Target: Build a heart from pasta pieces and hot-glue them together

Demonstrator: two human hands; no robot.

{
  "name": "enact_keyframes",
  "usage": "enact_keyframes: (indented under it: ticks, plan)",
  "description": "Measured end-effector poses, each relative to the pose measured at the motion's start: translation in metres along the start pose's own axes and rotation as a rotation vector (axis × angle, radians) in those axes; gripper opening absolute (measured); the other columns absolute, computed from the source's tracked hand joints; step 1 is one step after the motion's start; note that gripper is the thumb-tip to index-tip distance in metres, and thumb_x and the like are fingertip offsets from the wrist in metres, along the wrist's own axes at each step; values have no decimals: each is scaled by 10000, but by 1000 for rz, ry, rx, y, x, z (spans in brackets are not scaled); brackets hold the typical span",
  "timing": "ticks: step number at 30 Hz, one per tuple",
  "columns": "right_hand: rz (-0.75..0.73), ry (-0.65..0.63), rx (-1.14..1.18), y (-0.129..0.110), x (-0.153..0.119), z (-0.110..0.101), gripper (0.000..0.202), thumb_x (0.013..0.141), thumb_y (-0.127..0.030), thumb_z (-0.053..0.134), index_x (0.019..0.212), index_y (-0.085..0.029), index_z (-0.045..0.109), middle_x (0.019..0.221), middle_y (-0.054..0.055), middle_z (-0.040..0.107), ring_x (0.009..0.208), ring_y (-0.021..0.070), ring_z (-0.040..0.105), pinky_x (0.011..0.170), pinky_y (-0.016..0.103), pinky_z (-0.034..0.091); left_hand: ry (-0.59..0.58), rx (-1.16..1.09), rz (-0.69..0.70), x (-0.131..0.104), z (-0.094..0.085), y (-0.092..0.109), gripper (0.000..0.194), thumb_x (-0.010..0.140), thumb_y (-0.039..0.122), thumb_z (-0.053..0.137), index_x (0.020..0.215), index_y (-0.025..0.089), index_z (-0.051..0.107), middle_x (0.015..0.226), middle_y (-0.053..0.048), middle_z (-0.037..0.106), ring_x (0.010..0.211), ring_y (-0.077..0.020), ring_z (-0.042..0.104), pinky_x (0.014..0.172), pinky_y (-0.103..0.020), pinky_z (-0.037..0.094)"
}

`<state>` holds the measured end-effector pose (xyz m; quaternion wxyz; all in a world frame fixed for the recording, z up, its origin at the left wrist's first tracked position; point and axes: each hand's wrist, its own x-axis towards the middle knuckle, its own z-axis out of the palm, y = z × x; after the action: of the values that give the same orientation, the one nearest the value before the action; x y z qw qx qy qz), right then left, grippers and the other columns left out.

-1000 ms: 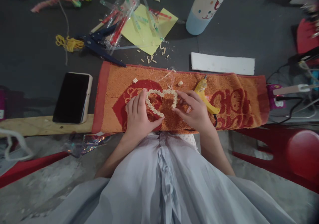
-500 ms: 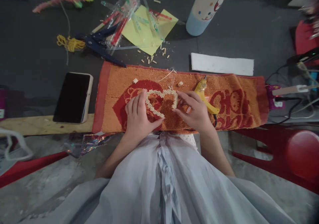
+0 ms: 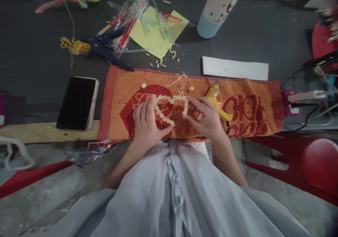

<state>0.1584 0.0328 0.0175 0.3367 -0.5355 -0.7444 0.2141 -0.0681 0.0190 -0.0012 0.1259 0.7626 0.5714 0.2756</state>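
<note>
The heart-shaped outline of short pale pieces (image 3: 172, 100) sits between your two hands above the orange towel (image 3: 250, 89), its lower right side gaping between two loose ends. Your left hand (image 3: 148, 117) grips its left side, index fingertip at the upper curve and thumb against the lower end; the fingers of your right hand (image 3: 207, 116) are closed on the right end, thumb below and index above. Squeeze unevenly and a joint could snap, since the open shape has nothing to brace it across that gap. The yellow glue gun (image 3: 224, 114) lies just beside your right hand, nozzle pointing away from you; if it is hot, a careless sideways shift could burn your knuckles, and a tug on its cable (image 3: 228, 126) could swing it. Two small clusters, left (image 3: 143, 85) and right (image 3: 191, 89), lie on the towel beyond the outline, where a brush of your fingers might knock them. Farther off, cut bits (image 3: 161, 64) litter the worktop (image 3: 250, 29) near the blue-handled cutters (image 3: 105, 50); a sweeping sleeve could scatter them.
</note>
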Motion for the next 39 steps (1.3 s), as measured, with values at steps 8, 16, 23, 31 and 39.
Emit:
enact_keyframes:
  ticks: [8, 16, 23, 31, 39]
  plan:
    - [-9, 3, -6, 0, 0, 0, 471, 912, -411, 660, 1350, -238, 628, 1054, 94, 658, 796, 211, 646, 782, 415, 596, 42, -10, 33, -1, 0, 0, 1201, 663, 447, 873, 1587, 147, 168, 1508, -229, 493, 1386, -387, 470, 1188, -515, 301]
    - [-14, 12, 7, 0, 0, 1, 469, 909, -411, 665, 1344, -239, 629, 1021, 85, 656, 805, 213, 647, 787, 411, 596, 28, -14, 10, -2, 0, 1, 1182, 684, 467, 851, 1591, 163, 156, 1531, -222, 472, 1407, -383, 452, 1192, -526, 297]
    - [-16, 6, 5, 0, -1, 0, 491, 911, -420, 664, 1369, -249, 622, 1041, 84, 646, 807, 212, 639, 803, 413, 584, 51, -15, 30, -1, 0, 2, 1169, 679, 444, 860, 1584, 155, 180, 1505, -217, 500, 1392, -379, 464, 1190, -516, 303]
    - [23, -8, 11, 0, -1, 0, 494, 910, -454, 653, 1360, -253, 625, 1054, 95, 652, 819, 224, 645, 814, 439, 591, 32, 19, 24, -2, 0, 1, 1166, 694, 490, 840, 1582, 158, 162, 1523, -220, 481, 1400, -382, 458, 1190, -522, 308]
    - [44, -16, -10, -1, -2, -1, 492, 911, -468, 642, 1349, -245, 630, 1067, 97, 660, 827, 224, 650, 815, 435, 599, 22, -4, 20, -1, -1, 3, 1160, 692, 452, 843, 1588, 149, 170, 1521, -220, 487, 1407, -376, 453, 1195, -506, 290]
